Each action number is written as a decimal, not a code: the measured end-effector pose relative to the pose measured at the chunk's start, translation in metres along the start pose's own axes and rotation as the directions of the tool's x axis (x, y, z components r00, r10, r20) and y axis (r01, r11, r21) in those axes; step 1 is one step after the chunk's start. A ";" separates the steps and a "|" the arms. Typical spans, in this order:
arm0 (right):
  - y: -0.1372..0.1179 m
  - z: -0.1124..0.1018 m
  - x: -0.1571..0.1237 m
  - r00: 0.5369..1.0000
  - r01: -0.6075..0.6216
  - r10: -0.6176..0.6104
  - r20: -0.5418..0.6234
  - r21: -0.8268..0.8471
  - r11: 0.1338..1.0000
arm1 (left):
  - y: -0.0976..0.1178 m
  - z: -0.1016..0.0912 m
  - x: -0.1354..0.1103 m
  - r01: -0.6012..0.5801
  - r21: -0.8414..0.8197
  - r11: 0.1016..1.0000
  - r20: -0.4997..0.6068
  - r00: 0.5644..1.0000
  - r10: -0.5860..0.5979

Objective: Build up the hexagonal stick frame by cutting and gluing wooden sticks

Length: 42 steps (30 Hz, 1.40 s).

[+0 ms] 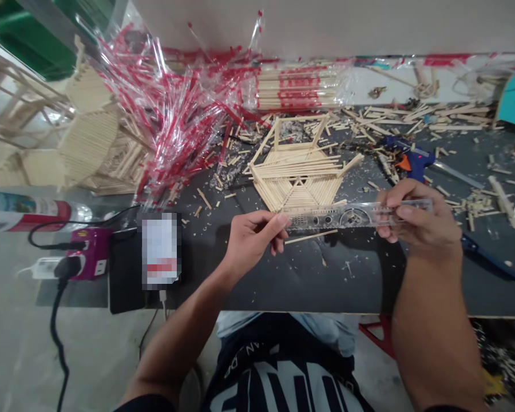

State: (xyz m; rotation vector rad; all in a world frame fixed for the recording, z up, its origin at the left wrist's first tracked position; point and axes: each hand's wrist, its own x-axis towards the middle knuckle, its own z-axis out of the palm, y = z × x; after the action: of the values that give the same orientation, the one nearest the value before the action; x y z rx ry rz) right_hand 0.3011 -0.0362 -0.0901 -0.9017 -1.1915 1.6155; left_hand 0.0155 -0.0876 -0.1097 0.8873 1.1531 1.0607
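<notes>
A clear plastic ruler (330,217) with cut-out shapes is stretched level between my two hands, above the near edge of a stick structure. My left hand (257,234) pinches its left end between thumb and fingers. Around the right end my right hand (416,214) is closed, with thumb and fingers gripping it. Just beyond the ruler lies the hexagonal structure of pale wooden sticks (296,171), with a raised frame at its far side and loose sticks across its middle. A single stick (311,236) shows below the ruler.
Blue glue gun (416,163) and dark-blue-handled tool (491,260) lie to the right. Stick scraps litter the dark table (240,286). Red-and-clear wrappers (175,114) and packed sticks (300,86) are at the back. A purple power adapter (90,252) and phone (161,252) sit left.
</notes>
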 end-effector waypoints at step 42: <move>-0.004 0.004 -0.002 0.997 -0.027 0.023 -0.068 -0.059 0.998 | 0.002 -0.001 -0.001 -0.018 -0.015 1.000 0.030 0.999 0.018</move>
State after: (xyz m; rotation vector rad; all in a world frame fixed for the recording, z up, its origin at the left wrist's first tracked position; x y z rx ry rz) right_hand 0.2995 -0.0387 -0.0848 -1.0044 -1.1911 1.5640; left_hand 0.0135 -0.0883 -0.1075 0.9007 1.1125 1.0657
